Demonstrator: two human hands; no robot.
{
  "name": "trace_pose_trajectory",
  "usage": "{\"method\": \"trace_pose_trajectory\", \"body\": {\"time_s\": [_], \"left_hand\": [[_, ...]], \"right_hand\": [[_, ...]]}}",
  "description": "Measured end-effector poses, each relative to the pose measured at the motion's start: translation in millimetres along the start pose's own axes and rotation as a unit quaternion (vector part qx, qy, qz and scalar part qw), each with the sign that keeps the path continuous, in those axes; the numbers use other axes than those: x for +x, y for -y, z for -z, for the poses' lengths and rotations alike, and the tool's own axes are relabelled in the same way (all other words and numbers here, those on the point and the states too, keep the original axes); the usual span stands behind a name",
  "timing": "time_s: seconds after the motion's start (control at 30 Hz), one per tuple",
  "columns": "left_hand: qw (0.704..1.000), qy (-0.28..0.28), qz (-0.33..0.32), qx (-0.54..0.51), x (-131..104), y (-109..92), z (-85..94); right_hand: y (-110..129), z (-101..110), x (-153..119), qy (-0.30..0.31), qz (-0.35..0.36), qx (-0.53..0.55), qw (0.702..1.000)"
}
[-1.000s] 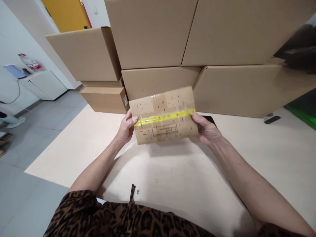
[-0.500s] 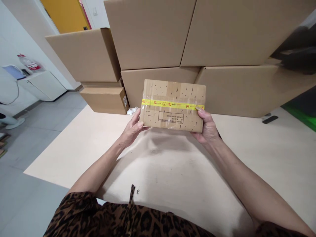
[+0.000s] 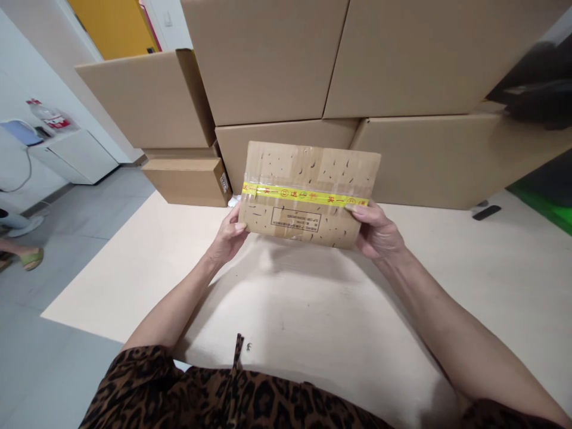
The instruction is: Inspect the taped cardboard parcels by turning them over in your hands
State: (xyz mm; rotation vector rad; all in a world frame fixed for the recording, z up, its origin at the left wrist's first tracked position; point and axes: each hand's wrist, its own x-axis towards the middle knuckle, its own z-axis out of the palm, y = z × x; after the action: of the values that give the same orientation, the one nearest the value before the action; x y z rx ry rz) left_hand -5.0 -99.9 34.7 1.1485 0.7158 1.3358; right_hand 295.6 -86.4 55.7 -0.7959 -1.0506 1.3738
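A small cardboard box (image 3: 308, 170) with dark specks, a printed frame and a yellow tape strip with red characters is held up above the pale table (image 3: 286, 316). My left hand (image 3: 227, 236) grips its lower left corner, thumb on the near face. On the right edge, my right hand (image 3: 378, 229) is closed with its thumb over the end of the tape. The box tilts slightly, its right side lower. Fingers behind the box are partly hidden.
Large cardboard boxes (image 3: 268, 59) are stacked along the table's back. A smaller brown box (image 3: 185, 182) sits at back left beside white crumpled paper (image 3: 234, 201). A black object (image 3: 487, 213) lies at right. Someone's foot (image 3: 31, 258) shows at far left.
The held box has come closer and looks larger, its face turned a little more towards me. My left hand moved slightly left, my right slightly right. A foot has appeared at far left.
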Motion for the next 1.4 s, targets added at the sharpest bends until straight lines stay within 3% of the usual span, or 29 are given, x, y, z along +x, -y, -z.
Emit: {"method": "trace_pose_trajectory", "body": {"time_s": [0.17, 0.3, 0.43, 0.6, 0.77, 1.03, 1.17, 1.3, 1.4], "left_hand": [[0.999, -0.022, 0.030, -0.013, 1, 5, 3.2], [0.999, -0.025, 0.020, -0.003, 2, 3, 6.9], [1.000, -0.013, -0.018, 0.019, 2, -4, 8.4], [0.994, -0.040, -0.082, 0.063, 1, -12, 11.1], [0.981, -0.075, -0.143, 0.106, 0, -16, 11.0], [0.969, -0.059, -0.191, 0.148, -6, -38, -1.2], [0.955, -0.011, -0.225, 0.195, -13, -50, -13.8], [0.938, 0.009, -0.241, 0.250, -18, -57, -30.1], [0.932, -0.001, -0.259, 0.253, -19, -60, -41.5]], "right_hand": [[2, -6, -4, -0.004, 0.050, -0.013, 0.999], [-1, 3, -4, 0.042, 0.050, -0.041, 0.997], [-1, 17, -1, 0.091, 0.038, -0.059, 0.993], [7, 29, 3, 0.049, 0.064, -0.083, 0.993], [9, 39, 8, 0.075, 0.046, -0.169, 0.982], [22, 38, 3, 0.187, 0.032, -0.275, 0.942], [22, 28, -2, 0.232, 0.041, -0.301, 0.924], [18, 15, -9, 0.226, 0.080, -0.258, 0.936], [20, 7, -15, 0.167, 0.088, -0.193, 0.963]]}}
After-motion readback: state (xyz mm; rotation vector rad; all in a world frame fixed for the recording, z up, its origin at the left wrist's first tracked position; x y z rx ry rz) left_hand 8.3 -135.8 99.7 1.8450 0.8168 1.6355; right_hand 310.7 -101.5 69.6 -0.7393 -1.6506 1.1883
